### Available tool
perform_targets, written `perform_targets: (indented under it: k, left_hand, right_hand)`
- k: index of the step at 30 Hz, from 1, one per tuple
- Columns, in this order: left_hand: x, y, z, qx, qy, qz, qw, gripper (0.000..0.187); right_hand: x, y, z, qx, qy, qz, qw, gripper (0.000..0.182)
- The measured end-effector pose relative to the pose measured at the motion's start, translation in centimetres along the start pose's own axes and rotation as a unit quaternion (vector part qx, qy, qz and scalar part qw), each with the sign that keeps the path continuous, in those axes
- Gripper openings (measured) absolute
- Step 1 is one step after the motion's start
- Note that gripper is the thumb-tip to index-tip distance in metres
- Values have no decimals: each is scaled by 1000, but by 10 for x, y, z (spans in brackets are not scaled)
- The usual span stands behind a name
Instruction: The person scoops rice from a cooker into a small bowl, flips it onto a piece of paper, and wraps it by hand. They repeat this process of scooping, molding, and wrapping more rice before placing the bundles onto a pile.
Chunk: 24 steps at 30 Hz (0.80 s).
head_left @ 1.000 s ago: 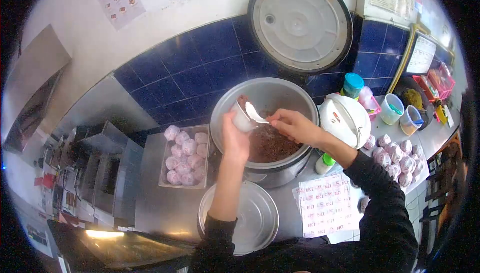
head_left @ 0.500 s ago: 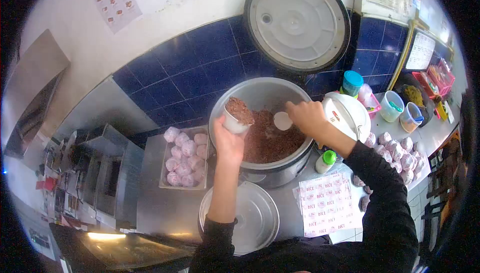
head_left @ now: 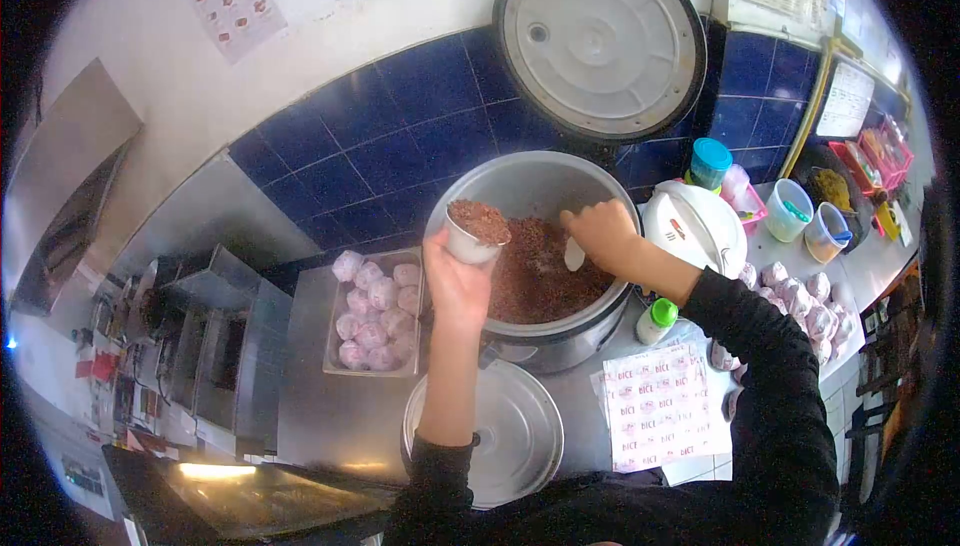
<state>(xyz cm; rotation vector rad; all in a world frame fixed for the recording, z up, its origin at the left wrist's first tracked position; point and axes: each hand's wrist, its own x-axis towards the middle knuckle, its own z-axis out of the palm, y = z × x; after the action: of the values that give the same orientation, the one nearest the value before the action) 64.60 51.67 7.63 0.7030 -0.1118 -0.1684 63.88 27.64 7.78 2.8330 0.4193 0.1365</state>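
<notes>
My left hand [head_left: 462,291] is closed around a small white bowl [head_left: 468,248], heaped with reddish-brown cooked rice [head_left: 480,219], at the left side of a large rice cooker [head_left: 525,174]. Over the cooker's right side, my right hand [head_left: 612,244] grips a white rice paddle [head_left: 574,255]; its handle is hidden in the fist. The paddle's blade is turned nearly edge-on, low against the brown rice in the pot [head_left: 540,291]. The cooker's hinged lid [head_left: 600,41] stands raised behind it.
Paper-wrapped rice balls fill a metal tray [head_left: 330,346] on the left, and several more [head_left: 800,301] lie at right. A round metal lid [head_left: 520,446], printed paper sheets [head_left: 660,411], a green-capped shaker [head_left: 656,322] and a smaller white cooker [head_left: 690,231] surround the pot.
The paddle's blade has turned from face-on to nearly edge-on and moved slightly lower. My right hand has tilted with it. My left hand keeps the filled bowl in about the same place.
</notes>
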Motion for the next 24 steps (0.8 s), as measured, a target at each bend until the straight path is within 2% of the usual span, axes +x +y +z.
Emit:
perform_targets:
  k: [2, 6, 8, 9, 11, 12, 14, 15, 17, 22, 24]
  left_hand:
    - [-1, 0, 3, -8, 3, 1, 1000, 58]
    - [2, -2, 0, -20, -12, 17, 1000, 57]
    - [5, -5, -3, -15, -12, 31, 999, 56]
    - [7, -6, -5, -10, -13, 43, 999, 55]
    - [14, -11, -10, 1, 1, 64, 998, 53]
    - [15, -13, -11, 12, 15, 85, 996, 51]
    - [15, -16, -10, 27, 21, 95, 995, 50]
    - [14, -17, -10, 40, 28, 107, 993, 48]
    - [16, -20, -7, 41, 38, 106, 993, 48]
    - [16, -20, -2, 27, 51, 105, 993, 50]
    - [18, -15, -6, -9, -10, 79, 997, 51]
  right_hand:
    - [-6, -2, -3, 6, 10, 21, 1000, 38]
    - [-10, 9, 9, 12, 37, -3, 999, 35]
    - [-13, 15, 0, 179, 35, 39, 983, 30]
    - [-17, 15, -8, 178, 35, 39, 983, 30]
    - [-27, 10, -27, 320, 116, 91, 936, 26]
    - [-31, 8, -35, 321, 116, 91, 936, 26]
    - [-39, 3, -47, 459, 212, 103, 857, 21]
    - [-42, 0, -52, 460, 211, 105, 856, 21]
    - [-48, -9, -59, 516, 302, 24, 801, 19]
    - [-61, -21, -46, 491, 232, 12, 840, 17]
    - [-68, -17, -39, 371, 190, 93, 904, 15]
